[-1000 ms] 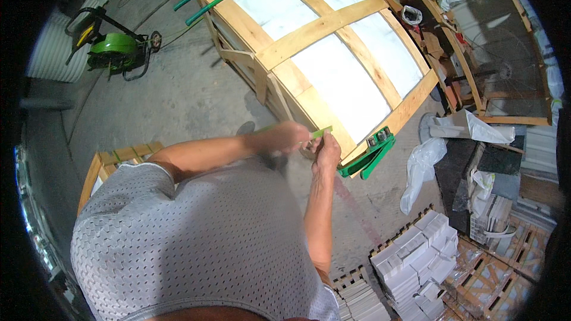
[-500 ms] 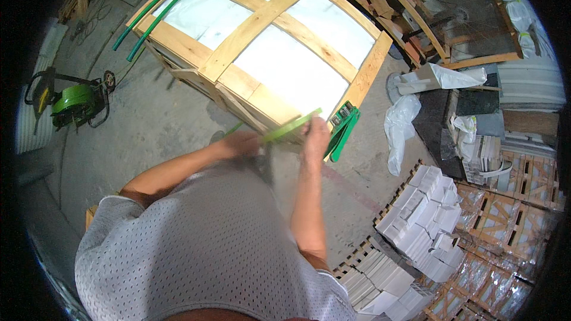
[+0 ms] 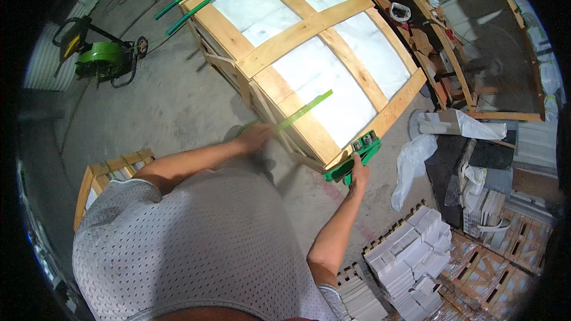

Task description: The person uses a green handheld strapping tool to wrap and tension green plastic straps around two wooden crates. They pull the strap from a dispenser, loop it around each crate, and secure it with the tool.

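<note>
A wooden crate (image 3: 306,28) with white wrapped contents stands in front of me, its top crossed by slats. Pinched in my left hand (image 3: 254,137), beside the crate's near side, is a green strap (image 3: 306,110) whose free end sticks out over the near top edge. My right hand (image 3: 359,172) is closed round a green hand strapping tool (image 3: 364,145), which rests at the crate's near right corner; part of its handles is hidden by the fingers. A long-handled green tool (image 3: 217,1) lies across the crate's far left corner.
A green wheeled strap reel cart (image 3: 101,56) stands on the floor at left. A smaller wooden crate (image 3: 89,190) sits behind my left arm. To the right are white plastic wrap (image 3: 413,166), stacked pale tiles (image 3: 410,244) on a pallet and wrapped wooden crates (image 3: 505,261).
My right hand has let go of the green strap and taken hold of the strapping tool at the corner. My left hand stays at the strap. The whole view has shifted.
</note>
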A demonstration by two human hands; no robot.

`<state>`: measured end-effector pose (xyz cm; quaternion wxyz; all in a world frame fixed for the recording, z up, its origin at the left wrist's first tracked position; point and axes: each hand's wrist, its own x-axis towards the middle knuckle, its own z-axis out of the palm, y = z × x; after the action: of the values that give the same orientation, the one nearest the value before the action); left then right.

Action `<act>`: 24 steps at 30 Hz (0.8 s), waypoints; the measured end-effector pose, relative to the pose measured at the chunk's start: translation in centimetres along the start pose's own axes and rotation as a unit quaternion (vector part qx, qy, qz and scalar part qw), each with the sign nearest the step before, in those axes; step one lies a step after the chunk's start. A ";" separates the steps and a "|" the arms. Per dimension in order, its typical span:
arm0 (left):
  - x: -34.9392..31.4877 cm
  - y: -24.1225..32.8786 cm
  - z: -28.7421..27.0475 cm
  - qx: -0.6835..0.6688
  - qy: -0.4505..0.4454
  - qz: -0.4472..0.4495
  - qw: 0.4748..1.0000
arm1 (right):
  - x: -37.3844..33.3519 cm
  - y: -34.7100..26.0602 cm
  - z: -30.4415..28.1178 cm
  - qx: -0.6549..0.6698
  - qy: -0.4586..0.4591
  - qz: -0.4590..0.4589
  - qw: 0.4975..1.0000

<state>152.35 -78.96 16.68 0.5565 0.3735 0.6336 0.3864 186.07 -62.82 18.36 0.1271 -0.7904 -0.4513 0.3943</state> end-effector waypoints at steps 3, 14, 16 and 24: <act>0.0 0.4 0.3 0.055 0.025 0.109 0.992 | 0.3 -0.1 0.5 0.145 -0.057 0.030 0.987; -0.2 -0.8 0.6 -0.042 0.020 -0.142 0.989 | -1.1 0.1 2.8 0.157 -0.027 0.061 0.985; -0.3 -1.8 0.5 -0.030 0.017 -0.129 0.991 | -0.8 0.1 3.1 0.084 0.001 0.031 0.996; -0.2 -1.3 0.0 0.003 0.017 -0.094 0.995 | -0.8 0.4 3.2 0.068 0.019 -0.027 0.997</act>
<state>152.32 -79.69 15.53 0.5784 0.3078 0.6764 0.3365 183.71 -64.24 16.40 0.1997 -0.7747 -0.4419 0.4058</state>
